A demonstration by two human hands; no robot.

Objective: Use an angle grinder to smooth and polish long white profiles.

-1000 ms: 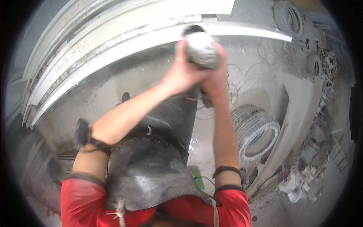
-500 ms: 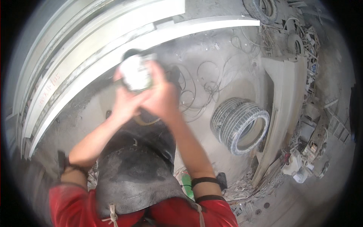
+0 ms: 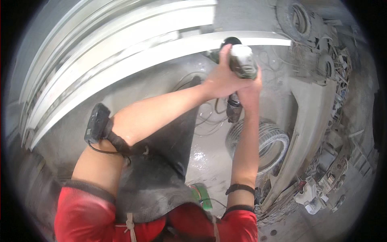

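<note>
Both hands are raised over the near edge of a long white strip [image 3: 161, 51]. Between them is a chunky hand-held power tool [image 3: 242, 60] with a pale, dusty body and a dark round end; its exact kind is hard to make out. My left hand [image 3: 225, 80] wraps round its left side, thumb up along the dark end. My right hand [image 3: 250, 90] closes on its right side. A dark, dusty part [image 3: 234, 109] shows below my hands, perhaps the tool's tail. A black box [image 3: 98, 123] is strapped to my left arm.
Long white strips [image 3: 177, 18] lie stacked at the far left. Cable loops [image 3: 207, 117] lie on the floor near stacked tyres [image 3: 262, 141]. A long beige moulding [image 3: 310, 109] runs along the right, with rubble and scraps [image 3: 318, 193] beyond. More tyres [image 3: 296, 18] lie far right.
Both hands have swung to the right and slightly farther away with the power tool. My left forearm now reaches across my body, and the dark part below the hands has come into sight.
</note>
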